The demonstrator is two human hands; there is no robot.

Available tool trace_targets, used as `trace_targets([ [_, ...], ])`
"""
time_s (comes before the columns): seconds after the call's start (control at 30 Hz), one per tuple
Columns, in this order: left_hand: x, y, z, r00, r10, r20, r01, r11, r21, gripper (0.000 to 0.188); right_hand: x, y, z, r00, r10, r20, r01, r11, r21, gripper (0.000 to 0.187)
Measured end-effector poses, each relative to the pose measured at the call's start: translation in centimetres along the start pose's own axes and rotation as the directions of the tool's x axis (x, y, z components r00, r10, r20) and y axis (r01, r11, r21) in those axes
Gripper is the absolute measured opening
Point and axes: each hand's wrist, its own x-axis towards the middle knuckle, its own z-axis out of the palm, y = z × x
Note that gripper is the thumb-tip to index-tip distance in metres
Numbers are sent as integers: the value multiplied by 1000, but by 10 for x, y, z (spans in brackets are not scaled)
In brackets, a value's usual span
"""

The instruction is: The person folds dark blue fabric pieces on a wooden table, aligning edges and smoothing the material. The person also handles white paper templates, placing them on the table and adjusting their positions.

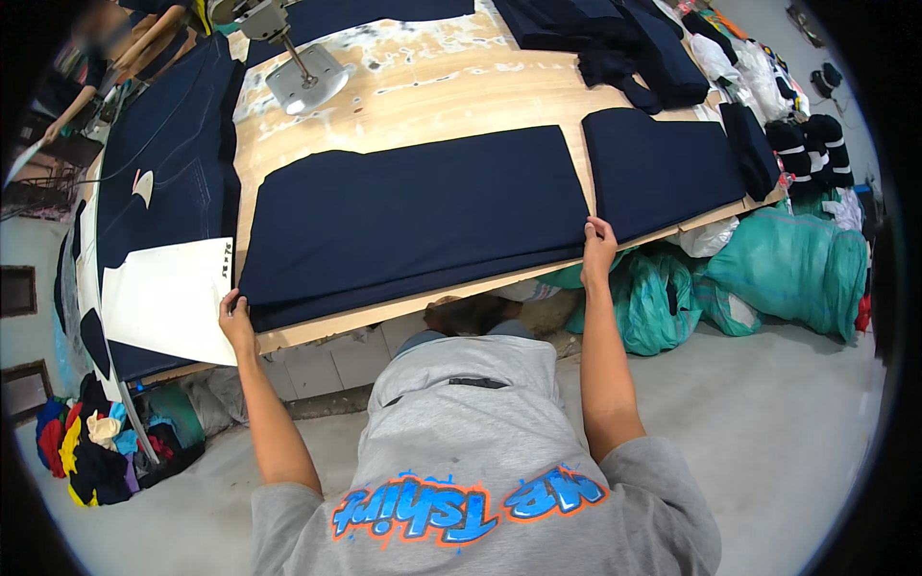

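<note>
A thick stack of navy blue cut fabric (413, 221) lies on a wooden table (461, 96), reaching its near edge. My left hand (236, 322) grips the stack's near left corner. My right hand (597, 245) grips its near right corner, fingers on top of the cloth. A second, smaller navy stack (663, 168) lies just right of my right hand, separated by a narrow gap.
A white paper pattern (168, 298) and more navy cloth (168, 154) lie at the left. A cloth-cutting machine (303, 77) stands at the back. Teal sacks (788, 269) sit on the floor under the table's right side. Coloured scraps (82, 451) are piled at lower left.
</note>
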Motion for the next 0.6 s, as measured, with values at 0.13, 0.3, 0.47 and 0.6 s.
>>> trace_targets([
  [0.13, -12, -8, 14, 970, 31, -243, 13, 984, 177, 50, -8, -15, 13, 981, 106, -160, -127, 983, -132, 48],
  [0.3, -35, 1, 67, 727, -83, -681, 226, 966, 123, 61, 2, 2, 11, 951, 261, -164, -238, 960, 147, 67],
  [0.47, -16, -8, 91, 650, -608, -456, 253, 739, -624, 49, 29, 26, 1, 876, 455, -158, -384, 857, 342, 48],
  [0.6, -2, -19, 67, 790, -533, -301, 240, 723, -648, 39, 19, 12, 17, 820, 572, -10, -536, 773, 339, 23],
])
